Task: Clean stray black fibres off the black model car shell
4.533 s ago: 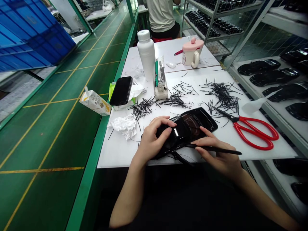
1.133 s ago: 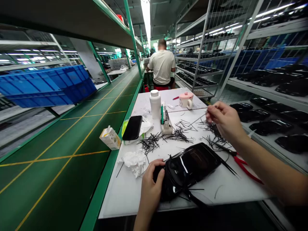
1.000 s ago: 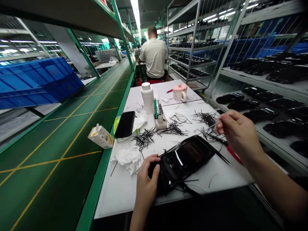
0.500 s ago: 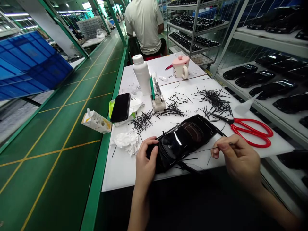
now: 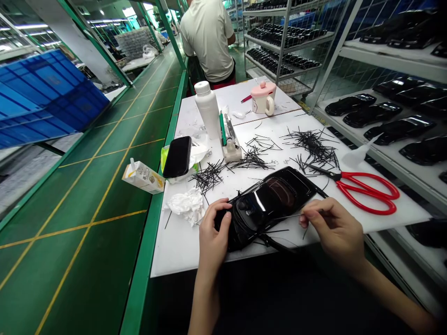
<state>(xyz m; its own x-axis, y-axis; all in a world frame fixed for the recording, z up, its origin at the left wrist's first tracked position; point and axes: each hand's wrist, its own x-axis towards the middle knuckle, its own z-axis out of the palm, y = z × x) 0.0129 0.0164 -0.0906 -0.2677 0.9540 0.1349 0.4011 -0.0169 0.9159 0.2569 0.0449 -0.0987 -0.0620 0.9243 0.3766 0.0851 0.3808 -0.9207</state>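
Left hand (image 5: 213,232) grips casing (image 5: 275,195); right (image 5: 335,230), seemingly, tie (image 5: 286,216).

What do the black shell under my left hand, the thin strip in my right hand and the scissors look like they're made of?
The black shell looks like moulded plastic with a glossy finish: it carries sharp light reflections. The thin strip is dark, narrow and straight, probably plastic, though too fine to be sure. The scissors have dull dark blades, likely metal, and shiny red handles that look like plastic.

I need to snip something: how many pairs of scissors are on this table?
1. The red-handled scissors lie near the right edge of the white table, just beyond the right hand. The tools in the small holder are too small to identify.
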